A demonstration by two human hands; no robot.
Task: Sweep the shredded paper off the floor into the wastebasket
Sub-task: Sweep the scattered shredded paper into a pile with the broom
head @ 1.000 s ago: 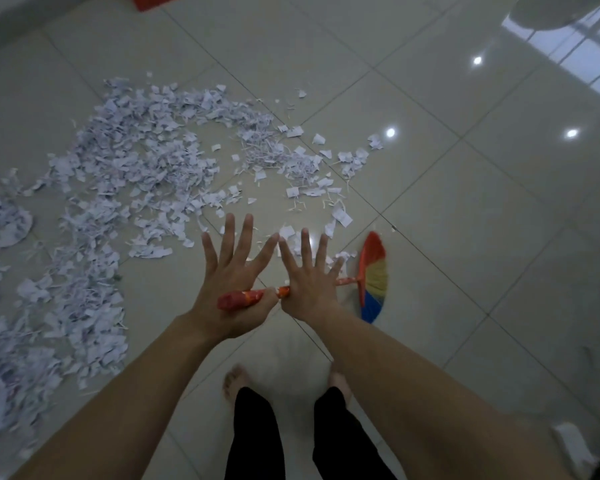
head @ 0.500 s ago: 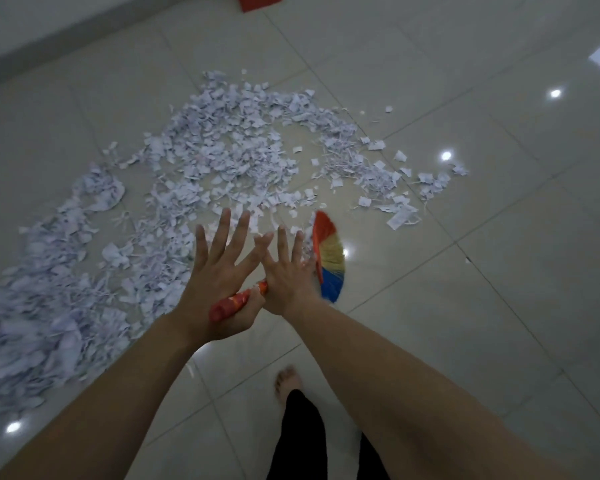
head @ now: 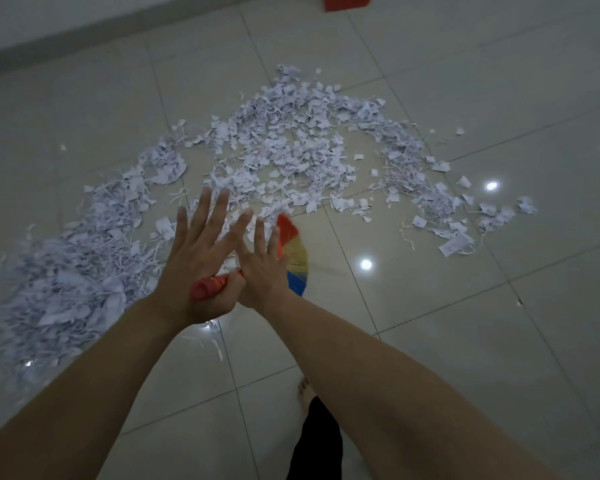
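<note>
Honestly, with the left hand (head: 191,261) and right hand (head: 262,268) splayed, only palms and thumbs trapping the broom handle (head: 210,287), it could slip; shredded paper (head: 291,157) lies just beyond the broom head (head: 293,254).

— Any writing readable anywhere?
— None. Faint dark specks on the shredded paper (head: 291,157), spread from nine o'clock round to two o'clock, too small and blurred to make out as letters or numbers.
— And on the broom handle (head: 210,287), just below centre?
— Orange and yellow markings on the red grip, possibly a label, but illegible.
— On the red object (head: 346,1) at twelve o'clock?
— Plain red, cut off by the edge; no sign or brand showing.
</note>
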